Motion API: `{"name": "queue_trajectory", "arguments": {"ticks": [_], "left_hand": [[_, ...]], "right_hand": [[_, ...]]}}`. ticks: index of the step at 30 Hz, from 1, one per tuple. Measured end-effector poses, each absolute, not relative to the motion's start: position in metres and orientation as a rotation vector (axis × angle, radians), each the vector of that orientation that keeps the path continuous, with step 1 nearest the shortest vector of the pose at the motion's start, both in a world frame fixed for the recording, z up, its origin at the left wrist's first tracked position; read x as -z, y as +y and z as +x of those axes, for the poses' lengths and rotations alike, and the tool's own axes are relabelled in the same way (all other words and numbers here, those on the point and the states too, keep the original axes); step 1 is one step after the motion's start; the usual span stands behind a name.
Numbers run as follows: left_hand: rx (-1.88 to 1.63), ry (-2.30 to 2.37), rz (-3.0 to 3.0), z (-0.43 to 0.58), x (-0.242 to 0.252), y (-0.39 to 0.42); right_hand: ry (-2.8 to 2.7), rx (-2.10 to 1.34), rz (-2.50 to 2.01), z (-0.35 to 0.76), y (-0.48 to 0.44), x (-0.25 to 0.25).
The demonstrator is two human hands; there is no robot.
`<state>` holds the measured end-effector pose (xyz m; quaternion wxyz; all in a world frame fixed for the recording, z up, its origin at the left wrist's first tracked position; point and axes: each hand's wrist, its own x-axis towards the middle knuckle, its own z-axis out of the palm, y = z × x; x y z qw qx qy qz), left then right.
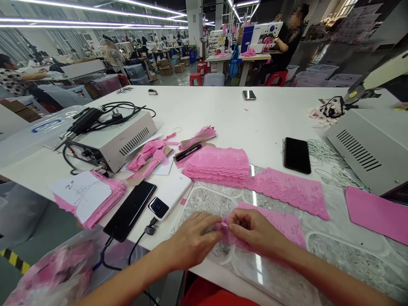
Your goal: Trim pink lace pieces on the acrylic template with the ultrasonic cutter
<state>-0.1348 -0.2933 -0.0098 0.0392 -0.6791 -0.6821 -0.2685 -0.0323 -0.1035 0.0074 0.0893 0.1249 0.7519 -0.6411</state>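
Note:
My left hand (193, 238) and my right hand (253, 231) meet at the near edge of the table, both pinching the same piece of pink lace (280, 227) that lies on a clear plastic sheet (318, 255). The fingers of both hands are closed on the lace's left end. Behind the hands sits a folded stack of pink lace (218, 165), and a single strip of pink lace (287, 191) stretches to its right.
A grey metal box with cables (117, 136) stands at the left, another grey box (369, 148) at the right. A black phone (297, 154), a second phone (130, 210) beside a white power bank (168, 196), a lace pile under paper (86, 195) and pink fabric (376, 212) lie around. Other people work at distant tables.

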Motion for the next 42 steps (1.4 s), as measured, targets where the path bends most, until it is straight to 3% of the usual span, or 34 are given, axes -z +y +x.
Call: {"name": "queue_trajectory", "arguments": {"ticks": [9, 15, 22, 28, 34, 38, 42], "left_hand": [[0.666, -2.072, -2.141, -0.137, -0.003, -0.291], [0.452, -1.795, -2.387, -0.13, -0.016, -0.26], [0.156, -1.642, -2.687, -0.087, -0.018, -0.178], [0.123, -1.43, -2.785, -0.067, -0.008, -0.135], [0.293, -0.983, -2.643, -0.07, 0.012, -0.115], [0.549, -0.961, -2.559, -0.067, 0.025, -0.108], [0.542, -0.995, -2.797, -0.069, 0.012, -0.093]], "right_hand": [[2.293, 2.327, 0.893, 0.048, -0.05, -0.027], [2.432, 2.267, 1.558, 0.139, -0.02, -0.007], [2.423, 2.069, 1.967, 0.215, -0.006, 0.02], [2.541, 1.757, 2.111, 0.235, -0.002, 0.024], [2.641, 1.185, 2.338, 0.231, -0.002, 0.017], [2.597, 0.985, 2.384, 0.229, -0.001, 0.015], [2.616, 0.721, 2.365, 0.23, 0.003, 0.02]]}}
